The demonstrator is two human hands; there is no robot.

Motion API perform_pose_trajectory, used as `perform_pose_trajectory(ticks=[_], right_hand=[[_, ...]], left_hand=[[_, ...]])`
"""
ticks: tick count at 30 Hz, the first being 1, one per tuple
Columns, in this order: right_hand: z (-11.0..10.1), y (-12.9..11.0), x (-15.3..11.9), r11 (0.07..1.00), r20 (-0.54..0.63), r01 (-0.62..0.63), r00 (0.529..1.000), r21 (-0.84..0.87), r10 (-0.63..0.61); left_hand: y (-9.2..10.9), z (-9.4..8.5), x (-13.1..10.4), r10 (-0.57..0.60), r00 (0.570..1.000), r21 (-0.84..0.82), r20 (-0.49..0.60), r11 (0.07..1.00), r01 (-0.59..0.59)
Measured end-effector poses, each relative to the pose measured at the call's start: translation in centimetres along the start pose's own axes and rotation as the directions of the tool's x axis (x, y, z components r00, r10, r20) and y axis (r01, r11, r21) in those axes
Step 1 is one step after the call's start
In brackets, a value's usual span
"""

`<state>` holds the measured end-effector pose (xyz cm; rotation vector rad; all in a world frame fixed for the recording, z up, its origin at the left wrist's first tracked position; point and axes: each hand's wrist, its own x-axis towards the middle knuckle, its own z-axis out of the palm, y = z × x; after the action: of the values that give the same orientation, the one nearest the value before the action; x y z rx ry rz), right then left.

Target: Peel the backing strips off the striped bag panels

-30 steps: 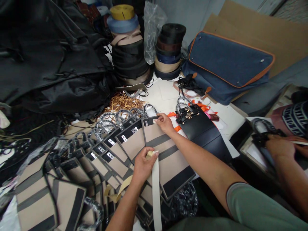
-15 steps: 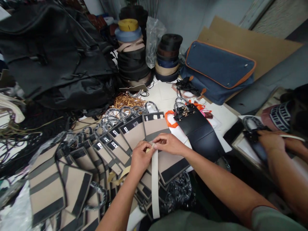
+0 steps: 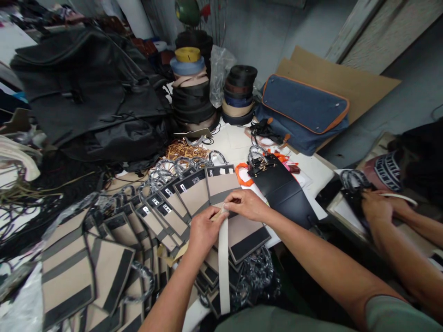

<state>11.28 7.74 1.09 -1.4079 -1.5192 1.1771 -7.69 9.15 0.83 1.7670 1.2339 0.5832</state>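
Working the top end of a narrow strip between two pinches looks like the step in hand, perhaps parting a layer there. Around and beneath the hands spreads the fanned pile of beige panels (image 3: 162, 226), with the uppermost panel (image 3: 221, 185) just beyond the fingertips. The left hand (image 3: 205, 229) is closed in a thumb-and-finger pinch, holding the white strip (image 3: 224, 269), which hangs below between the forearms. The right hand (image 3: 246, 206) is also closed to a pinch, fingertips meeting the left's at the strip's upper end. Doing this well calls for a steady left grip close to the end, while the right works a corner with the nail, keeping the strip untwisted and clear of the panels. Smallest of all, the white patch (image 3: 226, 171) sits on the panel's dark upper band, beyond the right fingers.

One second ago the right hand was at that band, apart from the left; now both meet over the panel and the patch is uncovered.
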Motion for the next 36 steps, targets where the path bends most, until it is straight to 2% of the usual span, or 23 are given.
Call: perform_pose_trajectory(ticks=[3, 5, 8, 10, 12, 13, 15, 16, 18, 20, 22, 24, 26, 29, 32, 36], right_hand=[[-0.6, -0.4, 0.5, 0.987, -0.008, 0.052, 0.999, -0.149, -0.054], [-1.0, -0.9, 1.1, 0.962, 0.055, 0.140, 0.990, -0.237, -0.130], [-1.3, -1.4, 2.0, 0.878, 0.208, 0.293, 0.951, -0.379, -0.228], [-1.2, -1.4, 2.6, 0.819, 0.265, 0.340, 0.934, -0.463, -0.239], [-1.0, -0.7, 3.3, 0.794, 0.264, 0.347, 0.934, -0.499, -0.242], [-0.9, -0.1, 3.7, 0.806, 0.232, 0.329, 0.942, -0.492, -0.243], [-0.6, 1.7, 5.1, 0.887, 0.078, 0.228, 0.974, -0.402, -0.215], [-0.5, 2.7, 6.1, 0.941, -0.031, 0.154, 0.985, -0.302, -0.171], [0.1, 4.9, 8.3, 0.999, -0.224, 0.026, 0.974, -0.020, -0.029], [1.0, 6.7, 10.7, 0.973, -0.307, -0.018, 0.947, 0.229, 0.090], [2.1, 8.0, 12.7, 0.942, -0.325, -0.008, 0.938, 0.337, 0.124], [3.1, 8.8, 14.2, 0.941, -0.340, 0.010, 0.934, 0.337, 0.112], [3.9, 9.3, 15.0, 0.961, -0.367, 0.019, 0.926, 0.275, 0.086], [4.4, 9.8, 15.5, 0.984, -0.444, -0.035, 0.889, 0.173, 0.110], [4.7, 10.2, 15.8, 0.981, -0.517, -0.118, 0.836, 0.155, 0.182], [5.0, 10.4, 16.1, 0.980, -0.549, -0.108, 0.815, 0.169, 0.185]], left_hand=[[-0.4, -0.1, 0.1, -0.008, 1.000, 0.083, -0.014, 0.996, 0.009], [-0.7, -0.1, 0.4, 0.035, 0.999, 0.125, -0.020, 0.992, -0.032], [-1.0, -0.2, 0.9, 0.107, 0.994, 0.194, -0.036, 0.976, -0.098], [-1.1, -0.2, 1.2, 0.141, 0.989, 0.254, -0.039, 0.959, -0.126], [-1.1, -0.2, 1.4, 0.164, 0.986, 0.330, -0.037, 0.933, -0.143], [-1.1, -0.1, 1.5, 0.179, 0.983, 0.369, -0.030, 0.916, -0.156], [-1.2, 0.3, 1.5, 0.226, 0.974, 0.425, 0.011, 0.881, -0.209], [-1.4, 0.6, 1.5, 0.251, 0.967, 0.430, 0.045, 0.869, -0.246], [-2.0, 1.4, 1.5, 0.281, 0.956, 0.391, 0.082, 0.874, -0.290], [-3.1, 2.0, 1.6, 0.262, 0.965, 0.329, 0.011, 0.910, -0.251], [-4.3, 2.5, 1.8, 0.199, 0.972, 0.277, -0.122, 0.948, -0.159], [-5.3, 2.6, 2.1, 0.127, 0.969, 0.232, -0.213, 0.970, -0.076], [-6.0, 2.5, 2.3, 0.066, 0.970, 0.184, -0.235, 0.983, -0.022], [-6.2, 2.4, 2.5, -0.005, 0.976, 0.106, -0.217, 0.994, 0.029], [-5.8, 2.2, 2.7, -0.081, 0.980, 0.011, -0.182, 0.996, 0.085], [-5.1, 2.0, 3.2, -0.216, 0.968, -0.173, -0.127, 0.966, 0.193]])
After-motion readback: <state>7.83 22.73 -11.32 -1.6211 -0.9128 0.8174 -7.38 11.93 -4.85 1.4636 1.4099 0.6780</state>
